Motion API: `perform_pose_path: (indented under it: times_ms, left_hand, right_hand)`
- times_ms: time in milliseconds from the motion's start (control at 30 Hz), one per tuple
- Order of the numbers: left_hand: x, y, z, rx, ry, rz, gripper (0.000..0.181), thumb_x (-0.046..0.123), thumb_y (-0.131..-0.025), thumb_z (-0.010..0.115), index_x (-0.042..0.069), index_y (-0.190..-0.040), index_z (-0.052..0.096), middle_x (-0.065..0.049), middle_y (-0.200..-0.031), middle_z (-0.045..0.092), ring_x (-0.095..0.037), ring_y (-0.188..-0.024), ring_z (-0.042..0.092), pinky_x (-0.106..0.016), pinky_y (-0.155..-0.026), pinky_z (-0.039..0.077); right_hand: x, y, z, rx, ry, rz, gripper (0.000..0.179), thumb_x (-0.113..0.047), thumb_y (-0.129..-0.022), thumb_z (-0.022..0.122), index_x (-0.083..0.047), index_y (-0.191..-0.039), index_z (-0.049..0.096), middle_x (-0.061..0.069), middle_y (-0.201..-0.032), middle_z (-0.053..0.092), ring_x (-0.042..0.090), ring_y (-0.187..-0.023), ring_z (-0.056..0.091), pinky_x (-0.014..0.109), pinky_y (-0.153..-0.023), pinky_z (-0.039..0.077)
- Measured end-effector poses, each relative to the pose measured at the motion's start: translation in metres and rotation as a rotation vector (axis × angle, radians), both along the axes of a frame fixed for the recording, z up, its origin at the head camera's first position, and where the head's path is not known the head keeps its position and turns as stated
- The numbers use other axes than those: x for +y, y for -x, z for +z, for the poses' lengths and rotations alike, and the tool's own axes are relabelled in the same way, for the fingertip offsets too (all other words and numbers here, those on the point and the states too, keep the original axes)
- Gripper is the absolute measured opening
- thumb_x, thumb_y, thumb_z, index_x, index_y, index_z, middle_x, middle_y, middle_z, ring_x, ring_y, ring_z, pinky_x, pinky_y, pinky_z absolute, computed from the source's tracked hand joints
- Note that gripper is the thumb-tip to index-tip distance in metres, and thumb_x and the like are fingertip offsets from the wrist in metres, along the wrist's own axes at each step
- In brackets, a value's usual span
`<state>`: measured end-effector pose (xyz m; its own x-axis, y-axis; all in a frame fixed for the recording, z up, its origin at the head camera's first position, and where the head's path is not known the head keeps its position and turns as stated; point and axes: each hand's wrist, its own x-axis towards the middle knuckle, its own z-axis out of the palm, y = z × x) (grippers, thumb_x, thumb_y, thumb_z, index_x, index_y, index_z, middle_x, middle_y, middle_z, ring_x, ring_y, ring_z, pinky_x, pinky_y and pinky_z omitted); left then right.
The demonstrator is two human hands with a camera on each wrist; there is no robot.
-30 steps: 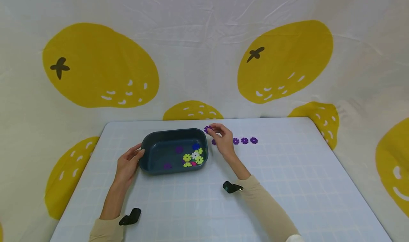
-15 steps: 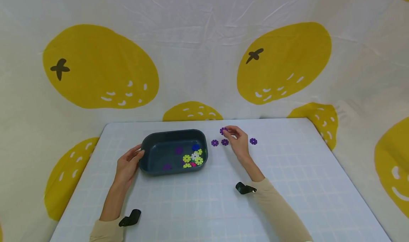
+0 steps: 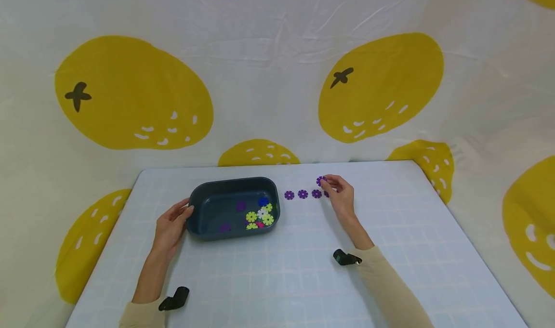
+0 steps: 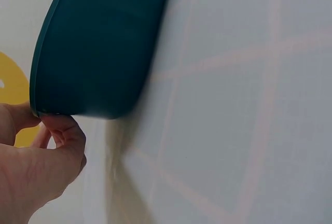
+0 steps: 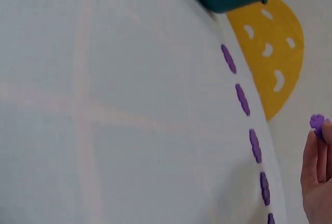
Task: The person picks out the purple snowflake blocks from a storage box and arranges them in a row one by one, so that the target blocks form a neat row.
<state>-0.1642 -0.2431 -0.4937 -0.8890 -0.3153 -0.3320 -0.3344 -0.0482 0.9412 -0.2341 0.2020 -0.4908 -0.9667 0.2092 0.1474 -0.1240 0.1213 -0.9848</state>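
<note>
My left hand (image 3: 170, 229) grips the left rim of a dark teal plastic tub (image 3: 217, 186), thumb over the edge and fingers against the outside, as the left wrist view also shows. Between thumb and fingertips, my right hand (image 3: 341, 197) pinches a purple flower-shaped disc (image 3: 321, 180), held above the table. Below it runs a row of several like purple discs (image 3: 303, 194), lying flat to the right of the tub; the hand partly covers the row's right end in the head view. Inside the tub lie yellow-green discs (image 3: 251, 216), a white disc (image 3: 262, 213), a blue disc (image 3: 263, 202) and purple discs (image 3: 241, 206).
A white table (image 3: 269, 275) with a pale grid pattern carries everything. Behind it hangs a white cloth (image 3: 264, 87) printed with large yellow fruit, close to the table's back edge. A black camera (image 3: 347, 257) is worn on each wrist.
My right hand has moved rightward along the row from beside the tub, still pinching the purple disc. My left hand and the tub have stayed in place.
</note>
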Motion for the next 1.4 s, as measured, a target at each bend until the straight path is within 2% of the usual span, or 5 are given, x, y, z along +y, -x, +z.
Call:
perform_pose_path:
  times_ms: [200, 567, 1000, 1167, 1400]
  left_hand:
    - [-0.002, -0.001, -0.001, -0.002, 0.002, -0.013, 0.059, 0.030, -0.099, 0.072, 0.010, -0.150, 0.053, 0.010, -0.113, 0.057, -0.002, -0.099, 0.053, -0.014, -0.078, 0.046]
    - [-0.004, -0.001, -0.002, -0.012, -0.001, -0.009, 0.058, 0.030, -0.099, 0.071, 0.012, -0.151, 0.052, 0.007, -0.120, 0.054, -0.001, -0.102, 0.053, -0.014, -0.079, 0.046]
    - [-0.005, -0.002, -0.001, -0.014, 0.000, -0.007, 0.058, 0.031, -0.099, 0.071, 0.013, -0.151, 0.052, 0.013, -0.114, 0.057, 0.000, -0.101, 0.054, -0.014, -0.078, 0.045]
    - [-0.003, -0.002, 0.000, -0.009, -0.002, -0.005, 0.059, 0.032, -0.099, 0.072, 0.011, -0.150, 0.053, 0.014, -0.110, 0.058, -0.001, -0.098, 0.054, -0.015, -0.077, 0.045]
    - [-0.001, -0.002, 0.000, -0.002, 0.005, -0.008, 0.057, 0.030, -0.100, 0.071, 0.011, -0.150, 0.053, 0.012, -0.114, 0.057, -0.001, -0.100, 0.054, -0.016, -0.079, 0.045]
  right_hand:
    - [0.021, 0.008, -0.024, -0.015, -0.016, -0.071, 0.030, -0.012, -0.096, 0.074, 0.005, -0.120, 0.069, 0.022, -0.111, 0.066, 0.010, -0.090, 0.062, 0.013, -0.078, 0.050]
    - [0.051, 0.004, -0.033, -0.043, -0.063, -0.194, 0.026, -0.013, -0.096, 0.076, 0.002, -0.116, 0.072, 0.007, -0.101, 0.067, 0.009, -0.087, 0.061, 0.014, -0.073, 0.050]
    - [0.078, 0.001, -0.040, -0.138, -0.162, -0.324, 0.024, -0.016, -0.095, 0.077, -0.002, -0.115, 0.074, 0.007, -0.102, 0.068, 0.006, -0.084, 0.059, 0.011, -0.075, 0.047]
    - [0.085, 0.000, -0.042, -0.172, -0.214, -0.327, 0.024, -0.015, -0.096, 0.075, -0.001, -0.115, 0.074, 0.010, -0.106, 0.069, 0.006, -0.086, 0.058, 0.010, -0.076, 0.047]
    - [0.090, 0.003, -0.043, -0.131, -0.412, -0.288, 0.020, -0.010, -0.097, 0.072, 0.003, -0.113, 0.073, 0.021, -0.105, 0.071, 0.016, -0.087, 0.061, 0.010, -0.071, 0.043]
